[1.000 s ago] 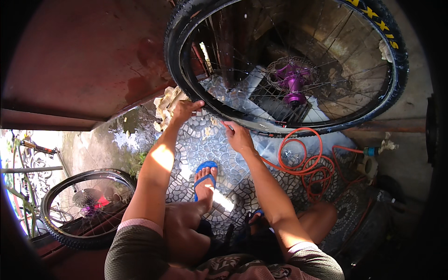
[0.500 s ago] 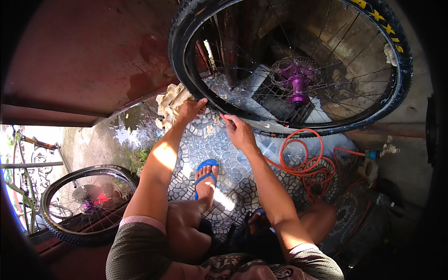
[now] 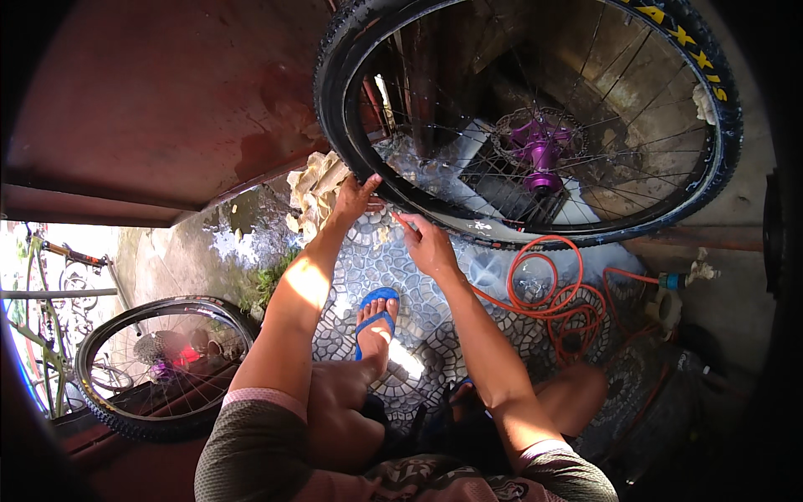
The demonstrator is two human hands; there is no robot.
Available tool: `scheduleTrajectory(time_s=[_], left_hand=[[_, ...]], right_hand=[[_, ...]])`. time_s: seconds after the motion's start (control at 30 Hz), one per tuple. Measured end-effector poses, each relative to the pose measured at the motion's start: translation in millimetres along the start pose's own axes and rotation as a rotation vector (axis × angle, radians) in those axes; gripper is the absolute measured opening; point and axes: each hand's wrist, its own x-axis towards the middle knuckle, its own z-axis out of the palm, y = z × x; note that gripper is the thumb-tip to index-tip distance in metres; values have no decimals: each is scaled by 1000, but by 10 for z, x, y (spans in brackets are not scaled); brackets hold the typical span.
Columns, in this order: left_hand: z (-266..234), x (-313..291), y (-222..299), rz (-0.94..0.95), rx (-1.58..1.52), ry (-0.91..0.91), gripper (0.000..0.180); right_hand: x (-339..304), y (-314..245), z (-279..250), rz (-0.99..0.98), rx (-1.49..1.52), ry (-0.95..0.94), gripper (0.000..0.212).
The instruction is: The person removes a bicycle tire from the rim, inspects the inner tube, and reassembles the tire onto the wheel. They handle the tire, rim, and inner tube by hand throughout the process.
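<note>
Black rubber fills the upper view: the bicycle wheel (image 3: 535,125) stands upright on the cobbled floor (image 3: 401,284). Over the last second the left hand (image 3: 355,197) has slid along to clasp the tyre's lower-left edge, while the right hand (image 3: 427,243) has closed in at the rim, seemingly pinching a slim orange tool. An orange hose (image 3: 552,293) lies coiled beside it.

We have a single view, worn on the head and looking steeply down past our own knees to the cobbled floor (image 3: 393,276). It sits close: both forearms rise from the lower edge, and the bicycle wheel (image 3: 535,125) fills the upper right. The fisheye bends straight edges near the rim and leaves dark corners. No second view shares the scene.
</note>
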Motion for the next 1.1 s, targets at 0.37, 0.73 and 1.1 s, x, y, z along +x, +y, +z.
scheduleTrajectory(time_s=[0.37,0.73,1.1], left_hand=[[137,49,-203,70,288,-33,31],[74,113,-259,-77,503,-29,52],[237,-179,-89,-163,62,-77,98]], right_hand=[[-29,23,-12,45,-9,-12,31],[-300,690,-201,144,-71,59,30],[318,1131,238,227,78,65,21]])
